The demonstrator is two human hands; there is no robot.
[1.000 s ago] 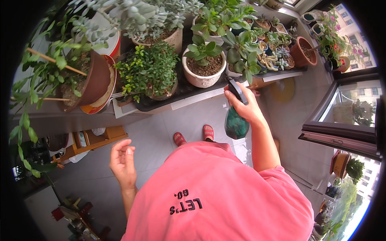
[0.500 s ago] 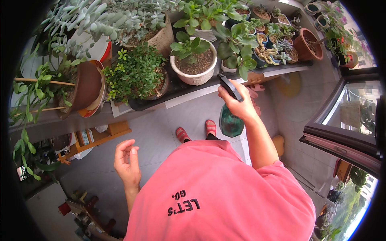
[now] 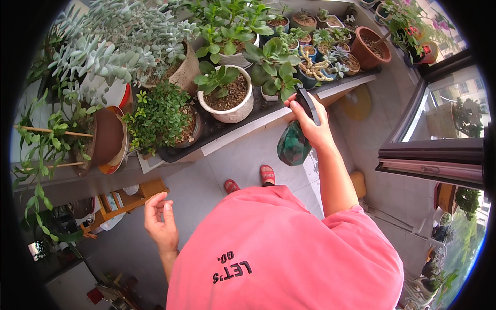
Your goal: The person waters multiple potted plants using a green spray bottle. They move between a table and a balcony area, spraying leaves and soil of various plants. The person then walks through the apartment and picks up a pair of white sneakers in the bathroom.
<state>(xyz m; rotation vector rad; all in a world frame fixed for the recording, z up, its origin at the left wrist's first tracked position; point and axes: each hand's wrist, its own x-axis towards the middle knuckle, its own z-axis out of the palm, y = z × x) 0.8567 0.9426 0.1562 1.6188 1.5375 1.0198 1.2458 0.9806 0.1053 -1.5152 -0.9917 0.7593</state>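
My right hand is closed round the neck of a green see-through spray bottle with a black trigger head. The nozzle points up toward a broad-leaved plant at the shelf's front edge. Left of that plant, a white round pot holds brown soil and a small leafy plant. Apart from everything, my left hand hangs over the floor with its fingers loosely bent and nothing in it.
A black tray along the shelf edge carries several pots. Small succulents and a terracotta pot stand at its right end. An open window frame juts in at the right. Low at the left is a wooden rack.
The shelf and plants have shifted left and down in view. My right hand has lifted the spray bottle slightly, and the bottle hangs more tilted. My left hand is nearly unmoved.
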